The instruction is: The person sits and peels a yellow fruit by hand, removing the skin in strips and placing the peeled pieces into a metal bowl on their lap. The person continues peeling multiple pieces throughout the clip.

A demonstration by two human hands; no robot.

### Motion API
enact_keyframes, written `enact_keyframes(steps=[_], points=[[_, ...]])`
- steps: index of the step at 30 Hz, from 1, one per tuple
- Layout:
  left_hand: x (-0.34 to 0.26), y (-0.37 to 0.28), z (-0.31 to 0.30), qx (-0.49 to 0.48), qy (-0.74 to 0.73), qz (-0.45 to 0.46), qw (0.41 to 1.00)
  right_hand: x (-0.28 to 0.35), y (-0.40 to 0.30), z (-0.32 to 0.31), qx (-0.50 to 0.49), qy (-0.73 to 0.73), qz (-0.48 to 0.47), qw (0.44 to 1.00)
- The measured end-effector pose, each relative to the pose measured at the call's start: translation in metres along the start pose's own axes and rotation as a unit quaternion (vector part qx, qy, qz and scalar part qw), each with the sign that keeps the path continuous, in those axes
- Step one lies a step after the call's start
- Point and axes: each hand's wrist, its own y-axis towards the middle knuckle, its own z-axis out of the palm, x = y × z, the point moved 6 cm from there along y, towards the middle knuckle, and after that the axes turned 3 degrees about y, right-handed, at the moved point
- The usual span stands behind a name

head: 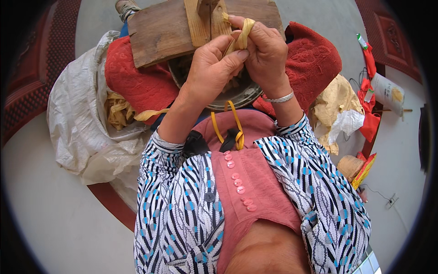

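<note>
My left hand point(219, 63) and my right hand point(267, 48) are close together, just in front of a wooden board. Between them is a flat, pale yellow strip point(245, 32) that looks like dried husk. It loops over the fingers of my right hand, and the thumb and fingers of my left hand pinch its lower part. The board point(160, 34) carries a lighter wooden slat point(195, 29) and an upright wooden piece point(206, 6). Below my hands sits a round basin point(236, 102) with contents mostly hidden by my forearms.
Red cloths point(137, 78) cover both my knees. A white woven sack point(75, 102) at left holds several husk strips point(119, 109). At right lie a crumpled tan bag point(335, 99), red packets point(369, 125) and a brown roll point(350, 166). A yellow cord point(215, 126) hangs at my waist.
</note>
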Motion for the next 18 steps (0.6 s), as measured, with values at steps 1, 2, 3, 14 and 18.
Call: enact_keyframes(steps=[1, 2, 3, 14, 18], points=[[0.006, 0.001, -0.004, 0.010, -0.003, -0.027, 1.000, 0.004, 0.000, 0.000, 0.020, -0.044, -0.026, 0.998], [0.004, 0.000, -0.012, -0.017, 0.116, 0.026, 0.993, 0.007, 0.000, -0.001, 0.039, -0.088, -0.053, 0.994], [0.003, -0.002, -0.018, -0.047, 0.234, 0.077, 0.968, 0.010, -0.001, 0.000, 0.060, -0.130, -0.079, 0.987], [0.002, -0.039, -0.010, -0.158, 0.613, 0.360, 0.685, -0.028, -0.096, 0.058, 0.187, 0.558, 0.499, 0.636], [-0.002, -0.037, -0.012, -0.155, 0.554, 0.335, 0.746, -0.015, -0.081, 0.058, 0.206, 0.712, 0.451, 0.498]])
